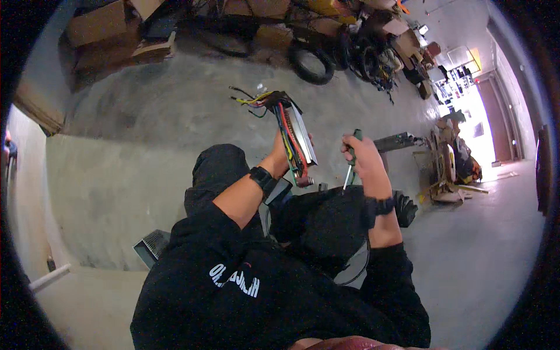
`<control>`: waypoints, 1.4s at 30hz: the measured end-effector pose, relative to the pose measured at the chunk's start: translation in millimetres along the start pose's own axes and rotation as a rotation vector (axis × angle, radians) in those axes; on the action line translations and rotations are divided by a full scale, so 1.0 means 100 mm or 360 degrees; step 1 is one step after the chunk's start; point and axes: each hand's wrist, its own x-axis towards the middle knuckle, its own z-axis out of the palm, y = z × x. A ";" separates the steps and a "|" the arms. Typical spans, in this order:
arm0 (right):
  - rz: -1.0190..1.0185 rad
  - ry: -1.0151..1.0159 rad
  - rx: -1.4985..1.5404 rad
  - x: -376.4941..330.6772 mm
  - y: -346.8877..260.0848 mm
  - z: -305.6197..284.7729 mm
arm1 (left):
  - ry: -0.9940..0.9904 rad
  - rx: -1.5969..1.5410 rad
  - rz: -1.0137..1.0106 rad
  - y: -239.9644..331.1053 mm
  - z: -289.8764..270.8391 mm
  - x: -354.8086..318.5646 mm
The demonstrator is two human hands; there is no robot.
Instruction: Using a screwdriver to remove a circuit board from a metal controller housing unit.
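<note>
My left hand (281, 153) is wrapped round a motor controller (301, 131), a long silver metal case with a bundle of coloured wires (287, 131) lying along it. Loose wire ends fan out at its far end, and part of the hand is hidden behind the case. To the right, my right hand (366, 156) is closed round a screwdriver (349, 175) with a green handle. Its shaft points down toward my dark-clad knee, apart from the controller.
Cardboard boxes (98, 23) and black tyres (311, 63) line the far side of the concrete floor (157, 111). Beyond my right hand lies a dark bar-shaped part (394, 142). A ribbed grey box (153, 245) sits at my left. Clutter (461, 157) stands near the bright doorway.
</note>
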 end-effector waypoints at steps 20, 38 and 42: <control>0.0008 -0.0334 0.1209 0.79 0.20 0.07 | 0.0786 0.0788 -0.0054 0.16 0.42 -0.09; -0.0165 -0.0385 0.1580 1.48 0.06 0.10 | 0.0903 0.0757 -0.0384 -0.03 0.56 -0.34; 0.0015 -0.0300 0.1131 1.71 0.12 0.27 | 0.0798 0.0930 -0.0299 -0.03 0.71 -0.49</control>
